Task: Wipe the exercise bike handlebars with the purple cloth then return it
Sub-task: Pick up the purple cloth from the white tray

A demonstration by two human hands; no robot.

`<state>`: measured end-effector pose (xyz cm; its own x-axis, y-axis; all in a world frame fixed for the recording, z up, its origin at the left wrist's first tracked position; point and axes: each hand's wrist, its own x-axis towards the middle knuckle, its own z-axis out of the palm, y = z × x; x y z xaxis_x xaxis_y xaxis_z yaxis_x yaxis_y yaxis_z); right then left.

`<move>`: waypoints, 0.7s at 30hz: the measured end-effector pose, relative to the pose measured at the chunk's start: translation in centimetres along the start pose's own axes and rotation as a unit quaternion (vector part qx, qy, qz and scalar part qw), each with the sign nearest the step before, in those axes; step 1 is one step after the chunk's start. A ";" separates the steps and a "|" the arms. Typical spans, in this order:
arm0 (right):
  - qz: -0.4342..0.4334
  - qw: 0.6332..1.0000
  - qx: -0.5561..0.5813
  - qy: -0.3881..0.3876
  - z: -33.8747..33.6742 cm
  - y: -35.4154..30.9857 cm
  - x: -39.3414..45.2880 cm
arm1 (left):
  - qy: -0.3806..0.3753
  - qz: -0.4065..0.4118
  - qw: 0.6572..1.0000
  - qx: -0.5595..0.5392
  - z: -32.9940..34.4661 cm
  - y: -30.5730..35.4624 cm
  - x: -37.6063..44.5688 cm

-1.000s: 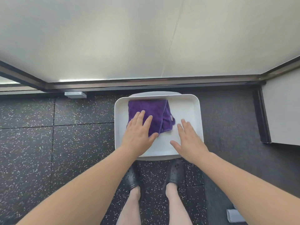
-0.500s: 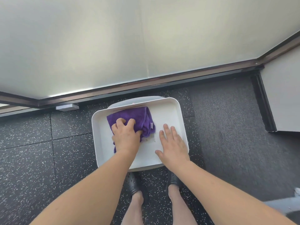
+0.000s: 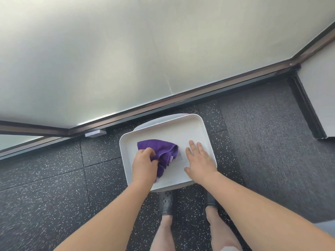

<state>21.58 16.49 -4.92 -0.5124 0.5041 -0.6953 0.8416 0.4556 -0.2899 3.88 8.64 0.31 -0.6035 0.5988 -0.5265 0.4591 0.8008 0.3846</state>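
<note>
Your left hand (image 3: 145, 163), flat on the purple cloth (image 3: 163, 151) a second ago, now has its fingers (image 3: 151, 153) curled, gripping it in the white tray (image 3: 201, 127), while your right hand (image 3: 198, 161) rests open beside it, so pickup has likely begun.

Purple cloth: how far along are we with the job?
Done: nothing visible yet. In hand: the left hand grips the purple cloth on the white tray, while the right hand rests flat on the tray. Left: wiping the handlebars, which are not in view, then returning it.
</note>
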 end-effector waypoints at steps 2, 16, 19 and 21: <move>0.002 0.999 0.033 -0.004 -0.5 -0.3 -0.2 | -0.004 0.017 1.000 -0.010 -0.9 -0.1 -0.4; 0.082 0.512 0.855 0.024 -7.8 -12.8 -13.4 | -0.145 0.189 0.959 -0.155 -12.8 4.1 -11.1; 0.076 0.480 0.873 0.047 -8.9 -13.6 -17.1 | -0.133 0.217 0.952 -0.168 -16.0 4.3 -13.8; 0.070 0.461 0.883 0.061 -9.4 -13.8 -19.8 | -0.092 0.222 0.954 -0.178 -17.9 4.2 -14.4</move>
<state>18.51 7.18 19.04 -0.3478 0.5240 -0.7775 -0.3599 -0.8403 -0.4053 2.86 3.61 23.04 -0.2607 0.8943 -0.3637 0.3727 0.4407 0.8166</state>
